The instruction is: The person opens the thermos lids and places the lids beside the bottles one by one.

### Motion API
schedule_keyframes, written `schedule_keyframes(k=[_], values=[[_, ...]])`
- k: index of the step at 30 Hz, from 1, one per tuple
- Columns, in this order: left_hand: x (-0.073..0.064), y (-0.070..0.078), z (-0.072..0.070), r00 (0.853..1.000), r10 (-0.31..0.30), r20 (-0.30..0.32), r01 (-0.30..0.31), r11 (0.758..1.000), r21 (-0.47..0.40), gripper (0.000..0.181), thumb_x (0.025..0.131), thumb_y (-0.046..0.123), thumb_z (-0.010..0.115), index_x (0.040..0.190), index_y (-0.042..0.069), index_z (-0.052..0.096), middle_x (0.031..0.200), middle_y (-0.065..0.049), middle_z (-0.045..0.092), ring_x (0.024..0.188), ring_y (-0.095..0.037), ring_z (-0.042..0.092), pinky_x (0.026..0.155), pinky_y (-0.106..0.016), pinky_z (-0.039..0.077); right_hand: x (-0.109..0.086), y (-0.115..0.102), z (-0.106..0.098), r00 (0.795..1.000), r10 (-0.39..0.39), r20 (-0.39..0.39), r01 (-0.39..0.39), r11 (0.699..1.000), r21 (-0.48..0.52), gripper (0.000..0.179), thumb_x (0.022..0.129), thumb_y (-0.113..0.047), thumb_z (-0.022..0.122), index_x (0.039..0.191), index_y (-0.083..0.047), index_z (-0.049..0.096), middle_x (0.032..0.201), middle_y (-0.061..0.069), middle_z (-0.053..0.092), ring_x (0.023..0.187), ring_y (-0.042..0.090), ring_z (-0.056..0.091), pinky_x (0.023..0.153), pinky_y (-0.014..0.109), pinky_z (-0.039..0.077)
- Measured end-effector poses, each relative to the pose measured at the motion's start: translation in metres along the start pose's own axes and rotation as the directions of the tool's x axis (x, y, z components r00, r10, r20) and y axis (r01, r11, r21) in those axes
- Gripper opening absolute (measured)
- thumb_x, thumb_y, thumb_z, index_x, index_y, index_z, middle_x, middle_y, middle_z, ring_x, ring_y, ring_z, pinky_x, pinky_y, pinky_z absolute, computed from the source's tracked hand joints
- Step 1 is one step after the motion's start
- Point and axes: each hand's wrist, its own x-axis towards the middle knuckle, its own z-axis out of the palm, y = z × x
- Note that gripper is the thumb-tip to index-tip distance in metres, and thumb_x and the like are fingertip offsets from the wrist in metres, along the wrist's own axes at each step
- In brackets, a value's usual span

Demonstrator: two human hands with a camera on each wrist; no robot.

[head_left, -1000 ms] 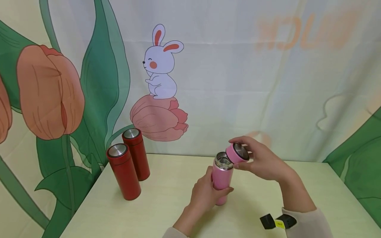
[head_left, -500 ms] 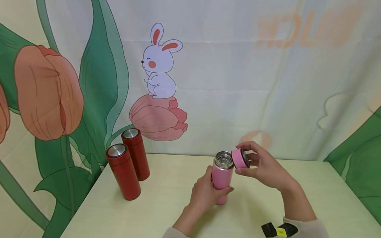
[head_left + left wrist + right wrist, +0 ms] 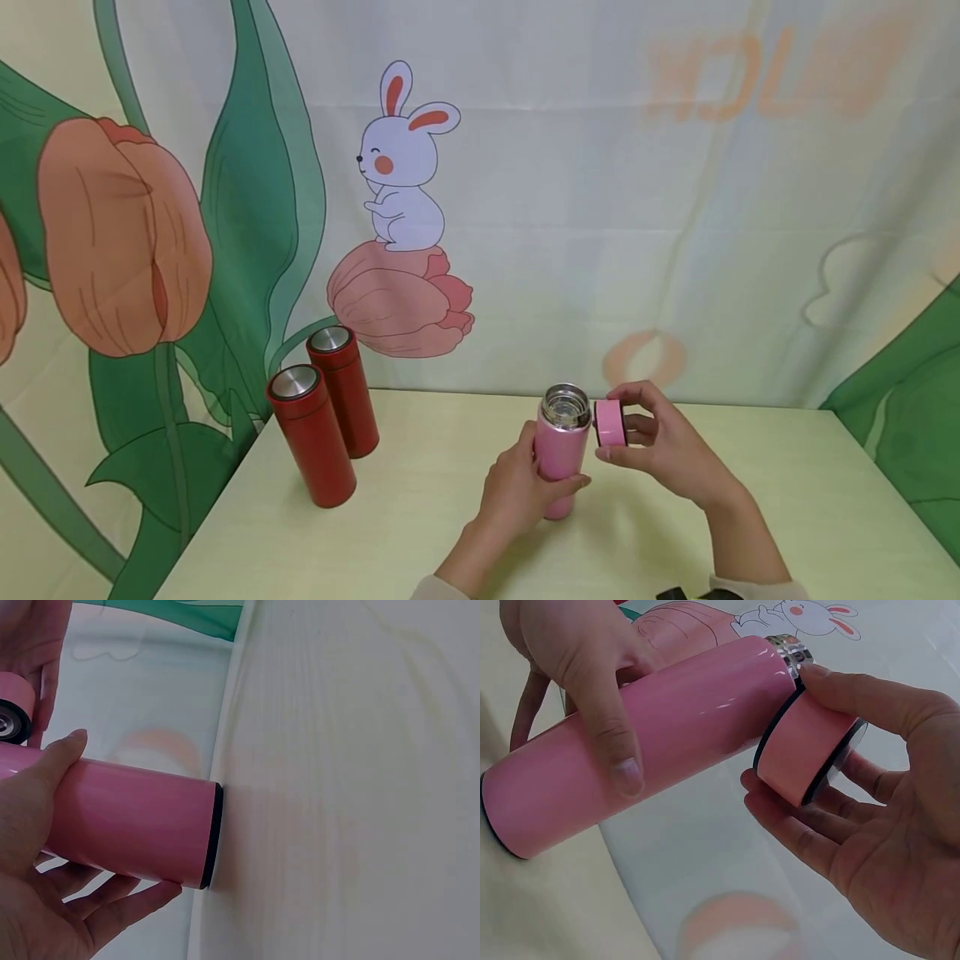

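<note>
A pink thermos bottle (image 3: 561,450) stands on the table with its steel mouth uncovered. My left hand (image 3: 517,492) grips its body, thumb in front and fingers behind, as the left wrist view also shows. Just right of the bottle's mouth, my right hand (image 3: 663,446) holds the pink lid (image 3: 611,423) between thumb and fingers. The lid is turned on its side, its inner face toward the bottle. In the right wrist view the lid (image 3: 806,746) overlaps the bottle near its neck; whether they touch I cannot tell.
Two red thermos bottles with steel-topped lids, a nearer one (image 3: 313,442) and a farther one (image 3: 345,392), stand at the left of the pale table (image 3: 420,492). A printed curtain (image 3: 540,208) with a rabbit and tulips hangs behind the table.
My right hand has moved the lid rightward and down from above the bottle's rim, turning it so its inner side faces the bottle. The left hand and bottle stay nearly still.
</note>
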Motion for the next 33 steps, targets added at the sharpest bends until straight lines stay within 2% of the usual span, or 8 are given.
schedule_keyframes(k=[5,8,15,20,26,33], values=[[0.001,-0.001,0.0,1.0,0.011,-0.005,-0.011,1.0,0.004,0.073,0.072,0.058,0.09,0.126,0.027,0.052,0.112,0.005,0.074,0.096,-0.012,0.071,0.081,-0.036,0.056,-0.003,0.012,0.002,0.999,0.022,-0.029,-0.022,0.999,0.033,0.068,0.081,-0.011,0.088,0.134,-0.01,0.045,0.137,0.013,0.047,0.114,0.024,0.068,0.09,0.034,0.062],[0.0,-0.002,0.001,1.0,0.019,-0.002,-0.019,1.0,0.003,0.074,0.072,0.058,0.09,0.126,0.026,0.052,0.113,0.005,0.074,0.097,-0.013,0.071,0.081,-0.036,0.056,-0.005,0.021,0.004,0.998,0.04,-0.046,-0.04,0.999,0.006,0.067,0.081,-0.013,0.089,0.133,-0.008,0.046,0.133,0.015,0.052,0.113,0.028,0.066,0.089,0.034,0.061],[0.0,-0.003,0.001,1.0,0.025,0.017,-0.025,1.0,-0.011,0.075,0.072,0.057,0.091,0.126,0.024,0.052,0.113,0.004,0.074,0.097,-0.012,0.071,0.082,-0.036,0.056,-0.008,0.04,0.006,0.992,0.089,-0.085,-0.092,0.995,-0.042,0.065,0.079,-0.02,0.091,0.13,-0.011,0.052,0.126,0.014,0.063,0.114,0.032,0.064,0.091,0.034,0.059],[0.0,-0.003,0.0,0.999,0.03,0.017,-0.03,1.0,-0.009,0.073,0.072,0.057,0.09,0.125,0.025,0.052,0.112,0.005,0.074,0.097,-0.011,0.071,0.081,-0.034,0.056,-0.006,0.05,0.007,0.989,0.119,-0.082,-0.123,0.991,-0.043,0.064,0.078,-0.021,0.092,0.128,-0.013,0.054,0.124,0.012,0.064,0.109,0.031,0.067,0.086,0.037,0.059],[0.001,-0.005,0.0,1.0,0.003,0.028,-0.002,0.999,-0.032,0.074,0.071,0.057,0.091,0.126,0.027,0.051,0.114,0.006,0.074,0.099,-0.01,0.07,0.085,-0.034,0.056,-0.003,0.059,0.005,0.988,0.141,-0.063,-0.145,0.988,-0.055,0.062,0.077,-0.024,0.093,0.126,-0.014,0.056,0.122,0.012,0.066,0.101,0.029,0.071,0.081,0.038,0.058],[0.002,-0.006,0.0,0.998,-0.011,0.058,0.015,0.997,-0.077,0.077,0.071,0.056,0.092,0.129,0.026,0.05,0.119,0.004,0.073,0.105,-0.011,0.07,0.091,-0.038,0.057,-0.006,0.067,0.002,0.987,0.153,-0.048,-0.156,0.984,-0.083,0.063,0.075,-0.025,0.094,0.125,-0.015,0.057,0.121,0.011,0.066,0.102,0.028,0.072,0.081,0.038,0.057]])
